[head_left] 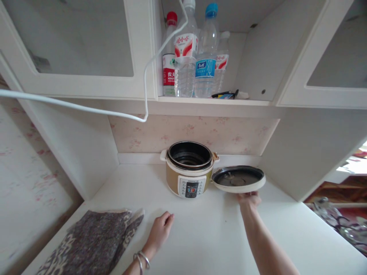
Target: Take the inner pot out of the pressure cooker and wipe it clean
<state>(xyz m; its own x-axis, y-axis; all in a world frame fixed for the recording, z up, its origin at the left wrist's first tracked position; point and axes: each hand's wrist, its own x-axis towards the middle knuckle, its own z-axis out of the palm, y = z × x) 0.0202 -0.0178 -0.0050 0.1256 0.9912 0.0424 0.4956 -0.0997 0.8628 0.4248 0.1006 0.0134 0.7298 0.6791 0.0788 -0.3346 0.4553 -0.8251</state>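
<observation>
An electric pressure cooker (172,178) with a gold and white body stands uncovered against the back of the counter, its control panel facing me. The black inner pot (189,154) sits inside it. Just right of the cooker, my right hand (249,197) grips the lid (239,181) from underneath. The lid is turned over, with its dark inner face and metal parts upward. Its grip is hidden under the rim. My left hand (161,228) is closed in a loose fist over the counter, in front of the cooker, with nothing visible in it.
A folded patterned cloth (94,240) lies at the left of the white counter (212,236). Overhead, several plastic bottles (185,65) stand in an open cabinet bay. A white cable (86,108) hangs across the left. Side panels close in the counter at both ends.
</observation>
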